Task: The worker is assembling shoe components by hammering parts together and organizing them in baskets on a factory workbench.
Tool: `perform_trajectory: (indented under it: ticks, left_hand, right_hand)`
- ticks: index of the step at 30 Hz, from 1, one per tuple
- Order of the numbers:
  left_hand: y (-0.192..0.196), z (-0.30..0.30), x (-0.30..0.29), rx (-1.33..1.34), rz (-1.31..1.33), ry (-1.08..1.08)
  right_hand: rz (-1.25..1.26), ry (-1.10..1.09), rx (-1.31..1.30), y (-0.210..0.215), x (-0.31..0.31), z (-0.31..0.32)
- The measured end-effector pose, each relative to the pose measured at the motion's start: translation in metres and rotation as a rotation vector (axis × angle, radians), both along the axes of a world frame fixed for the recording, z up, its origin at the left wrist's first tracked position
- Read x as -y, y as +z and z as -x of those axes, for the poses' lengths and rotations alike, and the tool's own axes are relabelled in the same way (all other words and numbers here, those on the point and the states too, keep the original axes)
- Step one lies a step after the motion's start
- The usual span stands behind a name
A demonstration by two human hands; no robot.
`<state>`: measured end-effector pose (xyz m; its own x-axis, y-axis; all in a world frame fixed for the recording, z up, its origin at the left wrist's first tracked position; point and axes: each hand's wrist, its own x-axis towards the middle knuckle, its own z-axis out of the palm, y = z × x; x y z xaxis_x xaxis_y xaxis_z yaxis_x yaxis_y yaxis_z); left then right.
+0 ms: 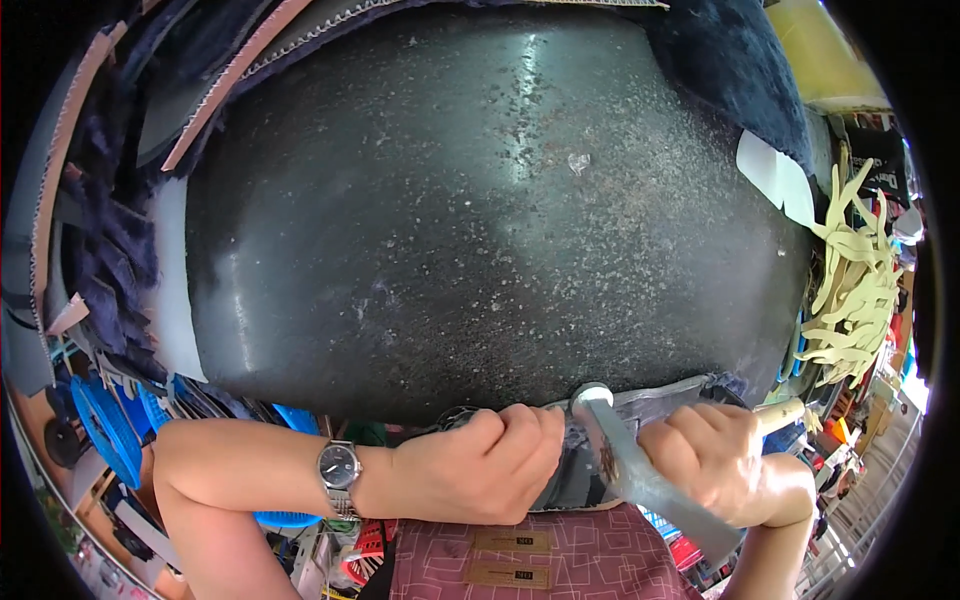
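My right hand is wrapped round the wooden handle of a hammer. Its round steel face is at the near edge of the table, and its long flat end slants down toward my apron. Just left of the hammer head, my left hand is closed, fingers curled at a dark leather-like piece with fuzzy dark edging. The piece lies along the near table edge, part of it hanging down behind the hammer. My left hand's fingertips are partly hidden.
The worn black table is speckled with pale bits. Dark furry pieces with pink edges lie at the left, dark blue fur at the far right. Pale yellow-green strips hang off the right edge. A blue plastic basket stands lower left.
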<state>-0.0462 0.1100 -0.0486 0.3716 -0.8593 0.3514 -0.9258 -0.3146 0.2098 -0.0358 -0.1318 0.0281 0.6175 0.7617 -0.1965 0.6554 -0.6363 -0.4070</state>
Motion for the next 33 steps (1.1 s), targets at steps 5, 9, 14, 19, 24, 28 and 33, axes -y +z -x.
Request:
perform_trajectory:
  ticks: [5, 9, 14, 19, 24, 28, 33]
  left_hand:
    - [0.002, -0.007, 0.006, 0.05, 0.016, -0.088]
    - [0.002, -0.02, 0.003, -0.61, 0.043, 0.099]
    - [-0.007, -0.012, 0.052, -0.512, 0.319, 0.203]
    - [-0.002, -0.021, 0.055, -0.677, 0.146, 0.163]
    - [-0.004, -0.008, 0.057, -0.075, 0.078, -0.094]
    - [0.005, -0.004, 0.062, 0.086, -0.065, -0.11]
    - [-0.001, -0.034, 0.051, -0.576, 0.004, -0.008]
  right_hand:
    - [0.051, 0.049, 0.05, 0.007, -0.004, -0.003]
    - [0.071, 0.106, 0.032, 0.002, 0.001, 0.003]
    - [0.154, -0.219, 0.04, 0.016, 0.03, 0.018]
    - [0.144, -0.255, -0.05, 0.006, 0.051, 0.023]
    - [0.042, -0.198, 0.031, 0.002, 0.05, 0.005]
    - [0.04, -0.026, 0.038, 0.005, 0.043, 0.003]
    - [0.095, -0.013, 0.044, -0.002, 0.039, 0.009]
